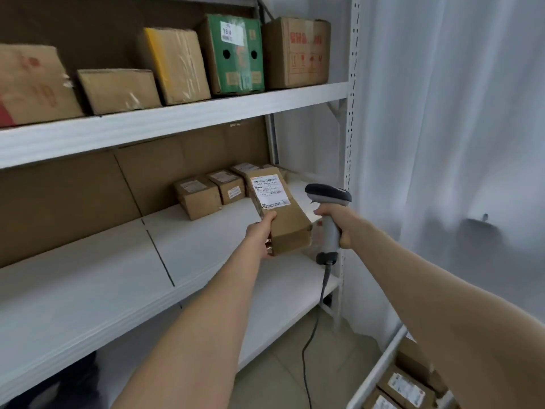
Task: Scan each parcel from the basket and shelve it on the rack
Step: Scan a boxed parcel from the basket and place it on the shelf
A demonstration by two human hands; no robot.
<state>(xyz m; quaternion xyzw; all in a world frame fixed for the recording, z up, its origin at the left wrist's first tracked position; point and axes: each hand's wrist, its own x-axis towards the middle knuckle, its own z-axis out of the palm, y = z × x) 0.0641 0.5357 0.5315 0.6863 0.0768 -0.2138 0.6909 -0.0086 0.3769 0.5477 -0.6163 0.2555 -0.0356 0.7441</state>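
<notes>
Nearest, the basket (379, 369) holds more parcels (405, 388). The left hand (260, 235) curls its fingers round a labelled parcel (284, 221), held over the rack shelf (203, 243). Just right of them, the right hand (339, 225) grips the scanner (328, 197). Beyond the fingertips stand small boxes (197, 197).

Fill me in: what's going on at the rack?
A person appears to be at the scan step. The left hand holds a brown parcel, label up, above the middle shelf; the right hand grips a corded scanner just beside it. A few small parcels already sit at the back of that shelf, and more wait in the basket at lower right.
</notes>
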